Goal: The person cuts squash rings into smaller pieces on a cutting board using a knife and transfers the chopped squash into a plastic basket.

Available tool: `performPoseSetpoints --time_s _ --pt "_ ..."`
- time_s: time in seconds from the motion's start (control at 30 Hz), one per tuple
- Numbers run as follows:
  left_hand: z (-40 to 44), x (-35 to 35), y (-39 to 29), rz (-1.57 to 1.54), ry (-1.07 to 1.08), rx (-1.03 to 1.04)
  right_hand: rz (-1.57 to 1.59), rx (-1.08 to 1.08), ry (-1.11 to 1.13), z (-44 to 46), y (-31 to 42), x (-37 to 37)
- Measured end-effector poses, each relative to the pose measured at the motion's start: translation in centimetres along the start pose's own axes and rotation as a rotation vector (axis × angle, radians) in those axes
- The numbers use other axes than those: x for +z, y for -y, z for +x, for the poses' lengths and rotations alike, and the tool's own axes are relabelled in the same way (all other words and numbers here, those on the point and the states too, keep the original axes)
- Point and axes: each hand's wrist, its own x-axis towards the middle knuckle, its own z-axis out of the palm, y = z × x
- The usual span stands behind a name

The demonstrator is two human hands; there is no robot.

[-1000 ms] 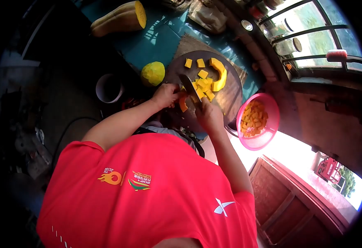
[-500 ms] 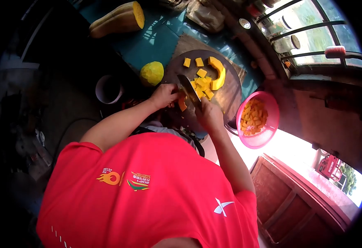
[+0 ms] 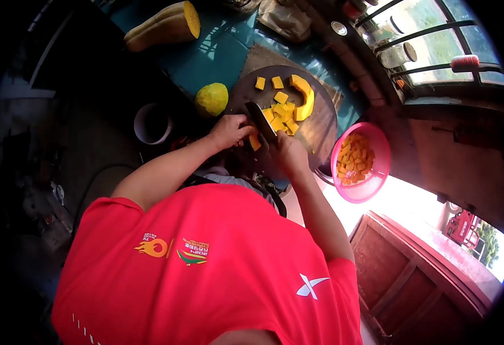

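Observation:
On the round cutting board (image 3: 321, 115), my right hand (image 3: 290, 152) is closed round the handle of a knife (image 3: 260, 122). Its dark blade points up and to the left. Close to the blade, my left hand (image 3: 229, 132) has its fingers closed on an orange pumpkin piece (image 3: 255, 141), partly hidden by the fingers. Just beyond the blade lies a heap of pumpkin cubes (image 3: 282, 118), with a few loose cubes farther back. A curved pumpkin slice (image 3: 306, 103) rests to the right of the heap.
A pink basket (image 3: 381, 167) with many pumpkin chunks stands right of the board. On the teal counter (image 3: 229, 54) are a peeled yellow pumpkin piece (image 3: 211, 100) and a cut, unpeeled pumpkin (image 3: 163, 27). A pale bucket (image 3: 150, 125) stands at left. A barred window is at upper right.
The knife blade has shifted slightly, with its tip a little to the left. My left hand stays at nearly the same spot on the pumpkin piece.

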Motion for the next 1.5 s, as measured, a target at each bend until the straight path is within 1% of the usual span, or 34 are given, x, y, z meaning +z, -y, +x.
performPoseSetpoints --time_s 0.1,0.17,0.3,0.37,0.43,0.47,0.5,0.6,0.63,0.7,0.77,0.83,0.87,0.9,0.93,0.97,1.0,1.03,1.1,1.13,1.17,1.23,1.3,1.33,1.4,1.43,1.5 --pt "0.0 0.0 0.2 -0.043 -0.007 -0.013 0.019 -0.034 -0.018 -0.4 -0.7 -0.9" --pt "0.2 0.2 0.9 -0.047 -0.009 -0.018 -0.066 -0.094 0.011 -1.0 -0.4 -1.8" --pt "-0.1 0.1 -0.1 -0.013 -0.022 -0.038 -0.101 -0.114 0.038 -0.3 -0.6 -1.2" --pt "0.0 -0.2 0.7 0.03 -0.029 -0.007 -0.092 -0.094 0.044 -0.3 -0.3 0.0" --pt "0.3 0.3 1.1 0.069 -0.025 0.049 -0.157 0.024 0.067 0.3 1.6 1.3" --pt "0.3 0.2 1.2 0.053 -0.036 0.036 -0.122 0.02 0.058 0.8 0.9 2.4" --pt "0.0 0.2 1.1 0.038 -0.048 0.015 -0.121 0.016 0.051 0.8 0.8 2.4" --pt "-0.2 0.4 0.6 0.063 -0.054 0.013 0.073 0.016 -0.037 0.0 0.0 2.1" --pt "0.0 0.4 0.4 0.078 -0.047 -0.002 0.073 0.017 -0.042 -0.3 -0.3 1.9" --pt "-0.2 0.0 -0.3 0.092 -0.049 -0.029 0.178 0.076 -0.159 -1.2 -0.4 1.6" --pt "0.2 -0.5 -0.6 0.12 -0.04 -0.05 0.168 0.113 -0.177 -1.6 -0.5 0.7" --pt "1.0 -1.1 -1.1 0.479 -0.359 0.33 0.161 0.156 -0.195 -2.1 -0.3 0.1" --pt "1.6 -1.4 -1.6 0.38 -0.347 0.263 0.106 0.149 -0.216 -2.4 -0.1 -0.1" --pt "1.9 -1.3 -2.6 0.386 -0.338 0.27 0.049 0.14 -0.238 -2.5 -0.1 -0.3" --pt "2.2 -1.2 -3.5 0.37 -0.5 0.466 0.054 0.149 -0.249 -2.7 -0.1 -0.3" --pt "2.4 -1.2 -4.5 0.347 -0.657 0.664 0.045 0.107 -0.292 -2.9 0.0 -0.3" --pt "2.1 -1.2 -5.8 0.294 -0.602 0.711 0.036 0.067 -0.334 -3.1 -0.1 -0.4" --pt "1.6 -1.2 -7.2 0.298 -0.587 0.717 0.043 0.08 -0.342 -3.2 -0.2 -0.4" --pt "0.3 -1.0 -9.6 0.519 -0.247 0.998 0.013 0.035 -0.374 -3.4 -0.3 -0.4" --pt "-0.3 -0.8 -9.9 0.617 -0.018 0.964 0.018 0.04 -0.382 -3.4 -0.5 -0.3" --pt "-0.9 -0.2 -9.9 0.623 -0.014 0.97 0.025 0.037 -0.394 -3.3 -0.7 -0.1" --pt "-1.4 1.1 -9.5 0.832 0.179 0.9 0.036 0.035 -0.418 -3.2 -1.0 -0.3" --pt "-0.8 1.4 -9.0 0.843 0.209 0.894 0.014 0.049 -0.299 -3.5 -1.3 -0.5" --pt "-0.5 1.5 -9.1 0.884 0.208 0.814 0.016 0.057 -0.306 -3.8 -1.4 -0.5" --pt "0.3 1.5 -9.2 0.98 0.229 0.643 -0.006 0.003 -0.24 -4.5 -1.3 -0.7" --pt "1.0 1.2 -9.4 0.984 0.233 0.646 -0.003 0.007 -0.244 -4.8 -1.3 -0.8" --pt "2.6 0.4 -9.8 0.856 0.258 0.479 0.016 -0.063 -0.262 -5.6 -1.6 -1.1"
